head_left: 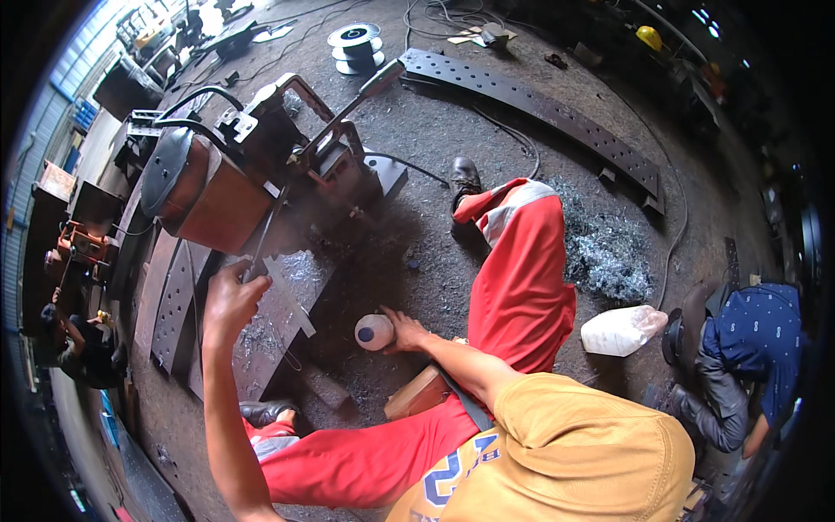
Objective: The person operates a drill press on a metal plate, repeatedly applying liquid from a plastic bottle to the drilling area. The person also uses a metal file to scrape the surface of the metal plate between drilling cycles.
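My left hand (231, 300) is closed round the lower end of a thin metal rod (266, 228) that slants up in front of a magnetic drill (217, 196). Whether the rod belongs to the machine I cannot tell. The drill has a big orange-brown motor housing and stands over a steel plate (257, 344) strewn with metal shavings. Beside my knee, my right hand (404, 331) wraps round the side of a white bottle (374, 333) with a dark blue spot on its top. The bottle's lower part is hidden.
A long perforated steel beam (539, 113) lies ahead, near a cable spool (356, 48). Curly shavings (609, 248) and a white plastic jug (622, 331) are at my right. A person in a blue shirt (757, 348) bends at far right; another person (87, 344) is at far left.
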A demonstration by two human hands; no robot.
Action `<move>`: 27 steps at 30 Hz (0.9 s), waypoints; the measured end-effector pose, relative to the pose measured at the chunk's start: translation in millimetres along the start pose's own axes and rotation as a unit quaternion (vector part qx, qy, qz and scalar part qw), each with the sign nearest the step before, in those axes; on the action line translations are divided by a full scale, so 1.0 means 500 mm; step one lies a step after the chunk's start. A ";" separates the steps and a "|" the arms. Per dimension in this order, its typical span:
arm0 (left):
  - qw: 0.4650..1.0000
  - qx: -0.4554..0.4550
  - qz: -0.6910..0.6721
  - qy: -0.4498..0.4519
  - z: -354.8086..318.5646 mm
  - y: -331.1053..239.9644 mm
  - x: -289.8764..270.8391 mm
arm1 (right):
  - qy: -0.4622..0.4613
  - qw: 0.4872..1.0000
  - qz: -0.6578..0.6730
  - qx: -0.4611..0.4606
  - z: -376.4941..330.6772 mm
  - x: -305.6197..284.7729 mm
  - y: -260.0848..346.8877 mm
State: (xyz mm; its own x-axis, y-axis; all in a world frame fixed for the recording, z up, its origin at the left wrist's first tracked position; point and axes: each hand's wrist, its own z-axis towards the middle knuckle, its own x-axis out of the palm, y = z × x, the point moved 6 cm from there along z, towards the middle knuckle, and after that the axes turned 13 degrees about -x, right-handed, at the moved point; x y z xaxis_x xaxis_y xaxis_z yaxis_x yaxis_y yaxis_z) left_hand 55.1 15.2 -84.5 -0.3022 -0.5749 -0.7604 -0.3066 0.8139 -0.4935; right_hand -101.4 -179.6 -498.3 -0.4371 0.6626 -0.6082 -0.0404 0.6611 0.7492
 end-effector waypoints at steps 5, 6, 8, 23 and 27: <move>1.000 0.028 0.007 -0.011 0.004 0.002 -0.005 | -0.110 0.987 0.017 -0.112 0.017 -0.036 0.036; 0.999 0.039 0.010 -0.017 0.007 0.005 -0.008 | -0.125 0.984 0.032 -0.120 0.028 -0.044 0.033; 0.991 0.118 0.049 -0.031 0.018 0.023 -0.010 | -0.120 0.977 0.124 -0.122 0.037 -0.043 0.057; 0.997 0.033 0.072 -0.026 0.000 -0.001 -0.007 | -0.064 0.941 0.328 0.045 0.074 -0.045 0.136; 0.993 0.076 0.071 -0.053 0.008 0.006 -0.008 | -0.044 0.961 0.269 0.054 0.083 -0.042 0.135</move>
State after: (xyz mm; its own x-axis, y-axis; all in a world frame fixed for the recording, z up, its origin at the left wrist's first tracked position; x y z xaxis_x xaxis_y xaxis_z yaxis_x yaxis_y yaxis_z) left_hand 59.2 20.4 -84.7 -0.2334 -0.4482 -0.8629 -0.1253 0.8939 -0.4304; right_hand -57.7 -134.3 -445.6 -0.2903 0.9428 -0.1640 0.2659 0.2441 0.9326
